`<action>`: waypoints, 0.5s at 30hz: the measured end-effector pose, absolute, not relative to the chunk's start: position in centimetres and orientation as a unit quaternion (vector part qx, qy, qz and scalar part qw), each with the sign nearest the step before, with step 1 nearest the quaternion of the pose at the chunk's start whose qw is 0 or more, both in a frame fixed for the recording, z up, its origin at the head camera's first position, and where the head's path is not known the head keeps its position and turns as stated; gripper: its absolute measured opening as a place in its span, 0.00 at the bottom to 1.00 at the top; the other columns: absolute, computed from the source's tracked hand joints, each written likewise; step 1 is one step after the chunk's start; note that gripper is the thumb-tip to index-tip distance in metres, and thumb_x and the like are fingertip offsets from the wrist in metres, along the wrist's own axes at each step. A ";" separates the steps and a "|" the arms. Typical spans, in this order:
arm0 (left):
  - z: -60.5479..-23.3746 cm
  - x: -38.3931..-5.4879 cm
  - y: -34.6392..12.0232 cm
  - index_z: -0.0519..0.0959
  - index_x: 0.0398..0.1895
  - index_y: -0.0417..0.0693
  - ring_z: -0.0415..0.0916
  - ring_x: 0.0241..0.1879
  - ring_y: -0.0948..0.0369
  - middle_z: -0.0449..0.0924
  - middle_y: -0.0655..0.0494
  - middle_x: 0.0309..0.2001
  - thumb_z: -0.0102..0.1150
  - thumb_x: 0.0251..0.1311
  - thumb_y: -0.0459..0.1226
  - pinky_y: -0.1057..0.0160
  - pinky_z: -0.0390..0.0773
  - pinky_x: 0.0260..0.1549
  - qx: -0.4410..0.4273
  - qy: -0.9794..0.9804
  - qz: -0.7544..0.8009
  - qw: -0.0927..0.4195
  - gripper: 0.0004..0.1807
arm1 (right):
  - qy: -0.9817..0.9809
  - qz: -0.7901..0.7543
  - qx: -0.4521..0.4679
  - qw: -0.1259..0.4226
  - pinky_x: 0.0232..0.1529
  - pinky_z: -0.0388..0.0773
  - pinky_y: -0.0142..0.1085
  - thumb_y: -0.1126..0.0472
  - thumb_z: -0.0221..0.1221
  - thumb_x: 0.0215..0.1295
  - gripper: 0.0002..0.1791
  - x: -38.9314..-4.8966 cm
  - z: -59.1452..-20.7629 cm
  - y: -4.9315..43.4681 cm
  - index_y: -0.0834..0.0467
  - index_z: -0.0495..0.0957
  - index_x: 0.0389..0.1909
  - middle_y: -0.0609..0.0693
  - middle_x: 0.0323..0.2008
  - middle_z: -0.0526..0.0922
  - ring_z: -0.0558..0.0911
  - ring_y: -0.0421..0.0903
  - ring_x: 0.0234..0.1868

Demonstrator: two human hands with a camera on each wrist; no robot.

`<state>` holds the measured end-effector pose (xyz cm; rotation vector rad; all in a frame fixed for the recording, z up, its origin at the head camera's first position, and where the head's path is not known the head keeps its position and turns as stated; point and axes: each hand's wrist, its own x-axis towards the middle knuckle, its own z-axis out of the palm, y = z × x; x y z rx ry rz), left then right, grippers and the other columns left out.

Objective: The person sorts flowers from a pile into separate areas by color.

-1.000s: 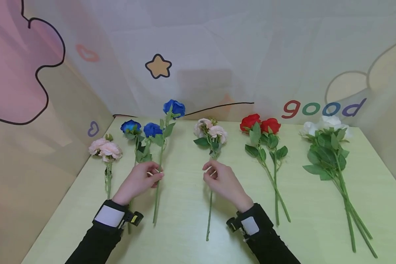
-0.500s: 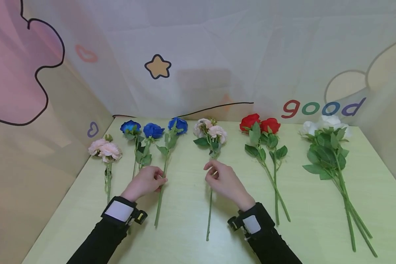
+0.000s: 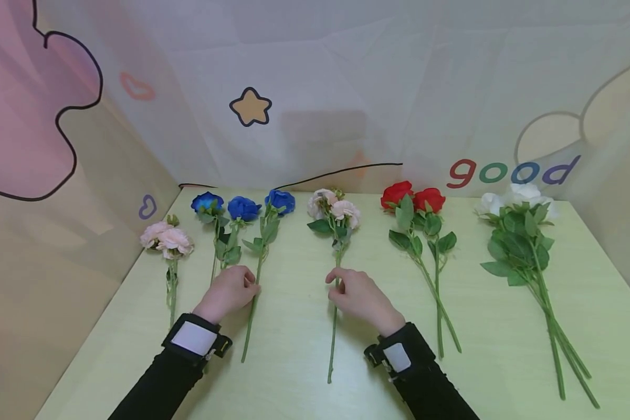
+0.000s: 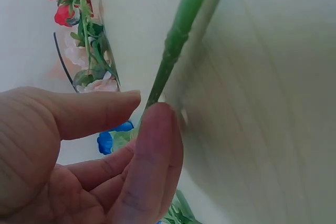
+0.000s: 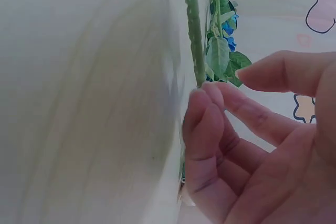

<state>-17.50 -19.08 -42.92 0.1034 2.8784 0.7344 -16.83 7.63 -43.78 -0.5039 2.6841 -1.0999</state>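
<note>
My left hand holds the stem of a blue rose lying low over the table. In the left wrist view the green stem runs between thumb and fingertips, with a narrow gap at the thumb. Two more blue roses lie just left of it, their lower stems hidden by this hand. My right hand rests at the stem of a pale pink flower. In the right wrist view its fingertips touch that stem, while the thumb stands apart.
Another pink bunch lies at the left table edge. Two red roses with crossed stems lie right of the middle, and a white-flowered bunch farther right. A printed cloth backdrop hangs behind the pale table.
The left hand has lowered the blue rose from a raised pose to the table and shifted it slightly left. The right hand's fingers have moved a little down the pink flower's stem.
</note>
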 end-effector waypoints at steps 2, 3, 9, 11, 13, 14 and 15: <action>-42.9 -17.4 -19.1 0.77 0.36 0.37 0.74 0.28 0.56 0.78 0.48 0.30 0.61 0.56 0.36 0.59 0.75 0.27 0.034 0.966 0.241 0.085 0.10 | 0.911 -0.362 -0.172 0.103 0.24 0.69 0.35 0.64 0.54 0.59 0.13 -16.8 -43.8 7.7 0.61 0.78 0.44 0.47 0.22 0.76 0.72 0.43 0.21; -42.8 -17.3 -19.1 0.77 0.36 0.37 0.74 0.28 0.56 0.78 0.48 0.30 0.62 0.56 0.36 0.59 0.75 0.27 0.034 0.966 0.240 0.086 0.10 | 0.912 -0.357 -0.173 0.105 0.24 0.69 0.35 0.65 0.54 0.59 0.13 -16.8 -43.8 7.7 0.60 0.78 0.44 0.47 0.23 0.76 0.72 0.43 0.21; -42.9 -17.1 -19.2 0.76 0.39 0.37 0.75 0.28 0.57 0.79 0.49 0.30 0.64 0.54 0.36 0.60 0.75 0.26 0.039 0.965 0.242 0.095 0.13 | 0.912 -0.346 -0.179 0.128 0.26 0.70 0.36 0.65 0.54 0.58 0.12 -16.8 -43.8 7.9 0.61 0.79 0.42 0.48 0.25 0.77 0.72 0.44 0.23; -43.0 -17.2 -19.2 0.76 0.39 0.37 0.75 0.28 0.57 0.79 0.49 0.30 0.64 0.54 0.35 0.60 0.75 0.26 0.041 0.964 0.244 0.097 0.13 | 0.912 -0.345 -0.177 0.134 0.27 0.70 0.36 0.64 0.54 0.59 0.11 -16.8 -43.7 8.0 0.61 0.79 0.41 0.48 0.26 0.76 0.72 0.44 0.24; -43.1 -17.2 -19.1 0.76 0.40 0.38 0.75 0.28 0.57 0.79 0.49 0.31 0.64 0.54 0.35 0.61 0.75 0.25 0.043 0.964 0.244 0.099 0.13 | 0.911 -0.347 -0.173 0.141 0.27 0.70 0.36 0.64 0.54 0.59 0.10 -16.8 -43.6 8.0 0.61 0.79 0.40 0.48 0.26 0.76 0.72 0.44 0.24; -43.1 -17.3 -19.1 0.76 0.40 0.38 0.75 0.27 0.58 0.79 0.49 0.31 0.63 0.54 0.35 0.61 0.75 0.25 0.044 0.963 0.245 0.100 0.13 | 0.911 -0.347 -0.170 0.144 0.27 0.70 0.36 0.64 0.54 0.59 0.10 -16.8 -43.5 8.1 0.61 0.79 0.40 0.48 0.26 0.76 0.72 0.44 0.25; -43.2 -17.3 -19.1 0.76 0.41 0.38 0.75 0.27 0.58 0.79 0.49 0.31 0.63 0.54 0.35 0.61 0.75 0.25 0.044 0.963 0.247 0.101 0.13 | 0.911 -0.348 -0.167 0.147 0.27 0.70 0.36 0.64 0.54 0.59 0.10 -16.8 -43.5 8.1 0.61 0.79 0.40 0.48 0.26 0.76 0.72 0.44 0.25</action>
